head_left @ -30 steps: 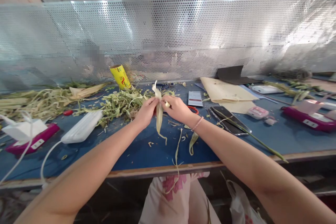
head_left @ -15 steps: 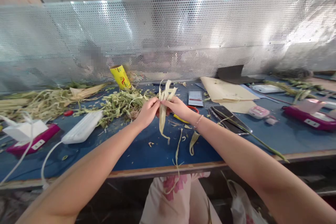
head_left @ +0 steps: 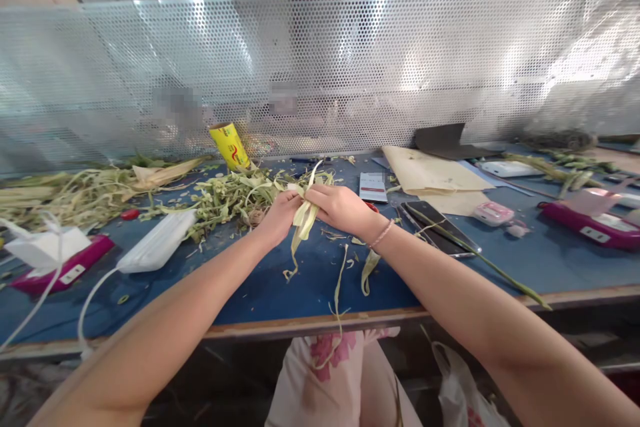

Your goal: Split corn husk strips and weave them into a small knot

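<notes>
Pale, dried corn husk strips are pinched between my two hands over the middle of the table. My left hand is closed on them from the left, fingertips meeting those of the other hand. From the right, my right hand closes round the same strips, its wrist wearing a thin bracelet. One thin strip end sticks up above the fingers, and a curled tail hangs below. Behind my left hand lies a heap of greenish leaf scraps. A loose husk strip rests below my right wrist.
A yellow can stands tilted near the perforated metal screen. At left are a white power bank and a magenta power strip with cables. On the right lie a dark phone, brown paper and a long stem.
My right hand has turned over the husk strips, its back now more toward me. The strips' upright ends have folded down, and the hanging tail has swung left.
</notes>
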